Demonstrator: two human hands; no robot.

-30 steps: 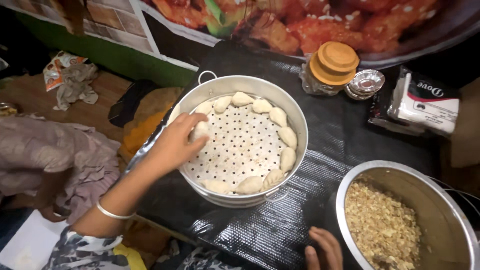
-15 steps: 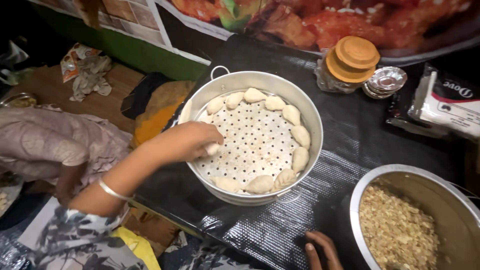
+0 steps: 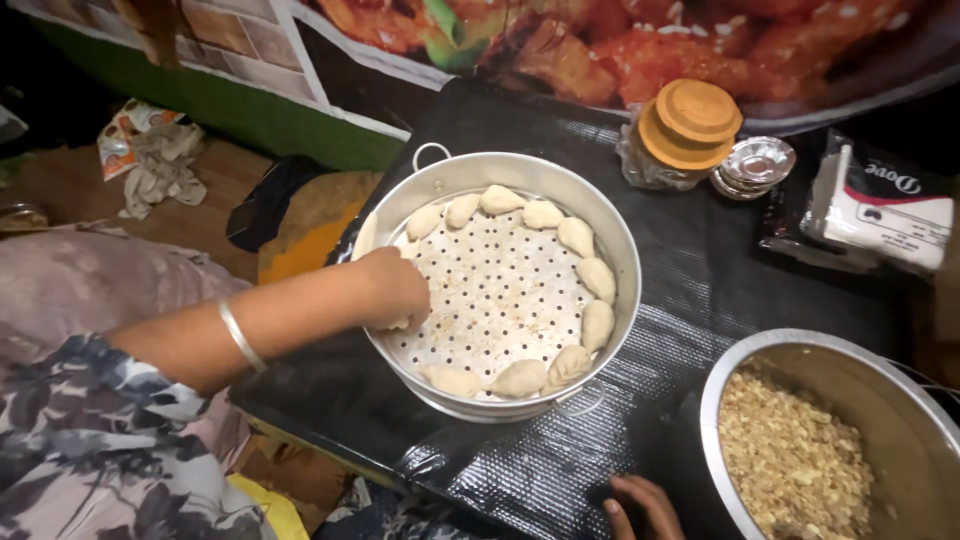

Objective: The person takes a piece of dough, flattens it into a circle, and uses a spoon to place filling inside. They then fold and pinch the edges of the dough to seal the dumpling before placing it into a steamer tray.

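A round metal steamer tray (image 3: 612, 238) with a perforated floor stands on the black table. Several pale raw dumplings (image 3: 597, 278) line its rim in a ring. My left hand (image 3: 392, 290) reaches inside at the tray's left wall, fingers curled down onto a dumpling that my hand mostly hides. A thin bangle sits on that forearm. My right hand (image 3: 640, 506) shows only as fingertips resting on the black mat at the bottom edge, holding nothing that I can see.
A steel bowl (image 3: 770, 352) of brown minced filling sits at the lower right. Behind the tray are a jar with an orange lid (image 3: 688, 124), small foil cups (image 3: 756, 162) and a white packet (image 3: 882, 210). Cloths lie on the floor at the left.
My left hand has moved down along the tray's left wall from the upper-left rim, carrying the dumpling lower. The right hand has stayed near the bottom edge.
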